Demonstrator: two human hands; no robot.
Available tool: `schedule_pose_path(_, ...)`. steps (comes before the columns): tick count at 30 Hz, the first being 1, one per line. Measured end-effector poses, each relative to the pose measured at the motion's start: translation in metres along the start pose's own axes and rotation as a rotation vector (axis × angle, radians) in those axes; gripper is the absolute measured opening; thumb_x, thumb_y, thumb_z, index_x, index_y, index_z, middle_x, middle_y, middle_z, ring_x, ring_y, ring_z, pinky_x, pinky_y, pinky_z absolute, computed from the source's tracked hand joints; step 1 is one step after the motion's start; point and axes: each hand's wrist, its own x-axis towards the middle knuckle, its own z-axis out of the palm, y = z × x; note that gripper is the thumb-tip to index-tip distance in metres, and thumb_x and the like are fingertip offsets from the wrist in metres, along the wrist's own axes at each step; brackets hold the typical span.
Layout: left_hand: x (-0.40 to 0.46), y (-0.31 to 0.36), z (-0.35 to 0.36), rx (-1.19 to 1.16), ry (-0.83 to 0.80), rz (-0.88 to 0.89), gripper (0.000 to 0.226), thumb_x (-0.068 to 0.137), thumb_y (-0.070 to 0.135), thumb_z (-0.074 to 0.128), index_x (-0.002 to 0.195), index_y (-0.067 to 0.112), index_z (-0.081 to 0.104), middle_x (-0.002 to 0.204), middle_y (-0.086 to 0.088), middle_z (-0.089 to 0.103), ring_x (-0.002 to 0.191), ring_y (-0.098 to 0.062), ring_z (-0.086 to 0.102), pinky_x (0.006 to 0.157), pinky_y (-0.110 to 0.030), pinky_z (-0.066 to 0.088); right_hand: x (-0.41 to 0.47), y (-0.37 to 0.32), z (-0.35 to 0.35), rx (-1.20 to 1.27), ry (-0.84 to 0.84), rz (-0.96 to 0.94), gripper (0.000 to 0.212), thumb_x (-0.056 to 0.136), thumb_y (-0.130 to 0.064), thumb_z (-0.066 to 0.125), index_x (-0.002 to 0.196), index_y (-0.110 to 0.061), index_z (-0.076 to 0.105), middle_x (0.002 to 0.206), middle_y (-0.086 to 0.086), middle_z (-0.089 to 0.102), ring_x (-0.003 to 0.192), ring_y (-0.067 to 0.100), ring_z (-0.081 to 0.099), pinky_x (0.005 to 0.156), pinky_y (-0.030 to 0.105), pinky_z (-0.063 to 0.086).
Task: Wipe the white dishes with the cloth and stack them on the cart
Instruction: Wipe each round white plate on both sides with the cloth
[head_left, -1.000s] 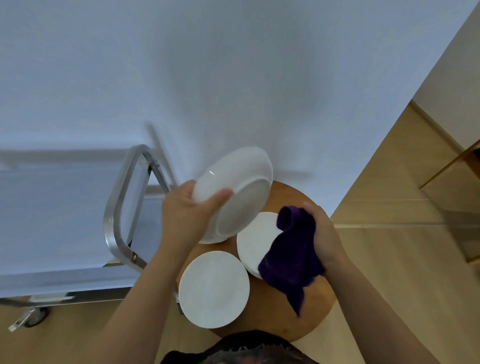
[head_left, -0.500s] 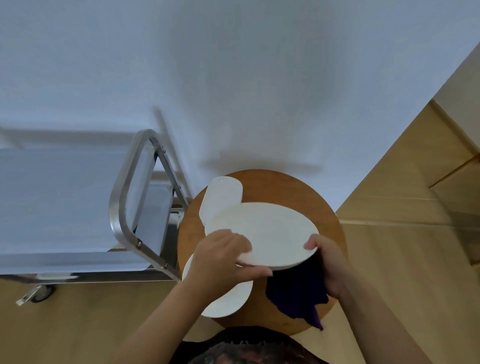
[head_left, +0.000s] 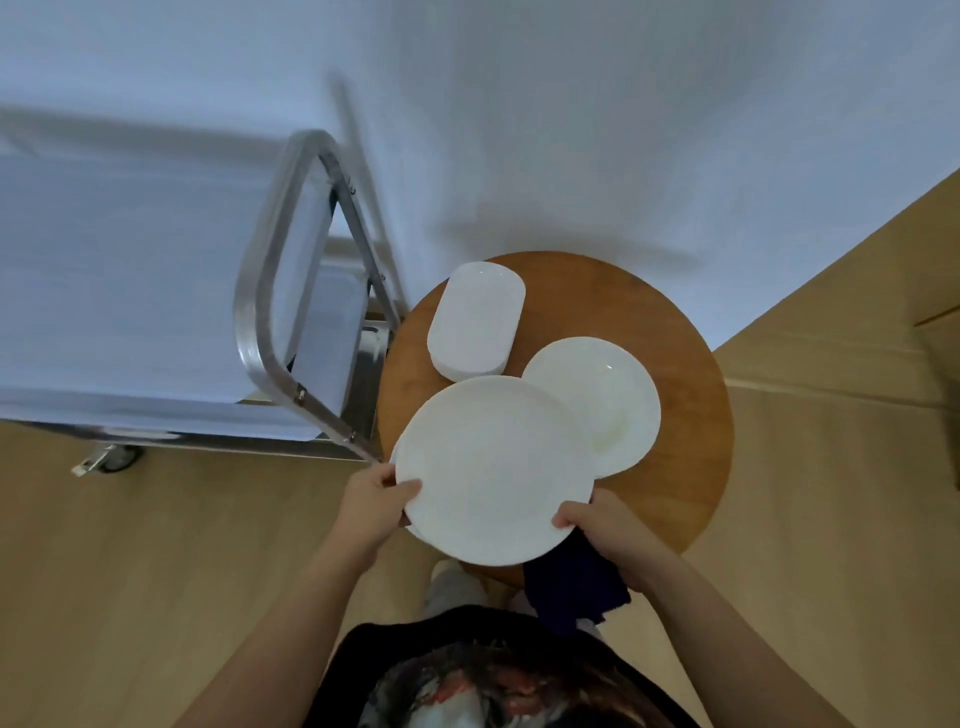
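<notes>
At the upper left of the frame the cart (head_left: 270, 291) stands beside the round table (head_left: 691, 395). At centre, the large white plate (head_left: 493, 467), tilted up a second ago, is now level, so wiping seems underway. The left hand (head_left: 371, 506) pinches its rim; the right hand (head_left: 605, 530) grips the opposite edge with the dark cloth (head_left: 571, 592) beneath. The plate looks glossy and unmarked.

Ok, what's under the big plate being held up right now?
Under the big plate, the dark cloth hangs from the right hand, and another plate's rim peeks out by the left hand. How much of that plate lies beneath, and the cloth's top, is covered.
</notes>
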Motion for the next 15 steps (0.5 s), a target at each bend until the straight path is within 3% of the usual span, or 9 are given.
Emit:
schedule_pose_path(3,0.011,-0.021,-0.005,-0.015,0.074,-0.040,0.011,0.091,0.003,0.056,0.095,0.012,0.062,0.095,-0.006,0.067,0.086,-0.022,0.064,0.061,-0.027,0.053,0.023,0.011,0.012,-0.154,0.021,-0.006,0.020,0.083,-0.007,0.059,0.100,-0.015,0.063,0.097,-0.002,0.066,0.087,0.015,0.063,0.065,0.024,0.053)
schedule_pose_path(7,0.033,-0.041,-0.008,0.122,0.131,-0.058,0.007,0.090,0.005,0.058,0.090,0.011,0.062,0.098,-0.014,0.067,0.090,-0.030,0.064,0.077,-0.046,0.056,0.056,0.021,0.022,-0.380,0.071,0.022,0.018,0.083,-0.015,0.062,0.100,-0.010,0.064,0.097,0.003,0.065,0.092,0.022,0.061,0.086,0.042,0.052)
schedule_pose_path(10,0.048,-0.053,-0.011,0.390,0.133,-0.013,0.013,0.091,0.013,0.057,0.098,0.003,0.064,0.097,-0.016,0.068,0.091,-0.031,0.064,0.083,-0.049,0.054,0.076,0.026,0.027,-0.511,0.058,0.066,0.017,0.085,-0.022,0.061,0.096,-0.010,0.064,0.093,0.003,0.064,0.083,0.018,0.060,0.074,0.034,0.051)
schedule_pose_path(13,0.063,-0.064,-0.012,0.533,0.090,0.057,0.021,0.094,0.018,0.054,0.106,0.005,0.063,0.102,-0.013,0.067,0.093,-0.028,0.062,0.084,-0.045,0.053,0.091,0.030,0.029,-0.590,0.036,0.118,0.015,0.087,-0.028,0.061,0.081,-0.014,0.060,0.079,0.000,0.060,0.069,0.013,0.055,0.056,0.024,0.042)
schedule_pose_path(15,0.071,-0.069,-0.012,0.579,0.065,0.067,0.023,0.095,0.022,0.052,0.110,0.008,0.063,0.106,-0.010,0.067,0.094,-0.025,0.062,0.085,-0.041,0.053,0.101,0.033,0.030,-0.624,0.061,0.174,0.021,0.087,-0.030,0.060,0.074,-0.015,0.055,0.073,0.000,0.057,0.064,0.013,0.053,0.052,0.023,0.039)
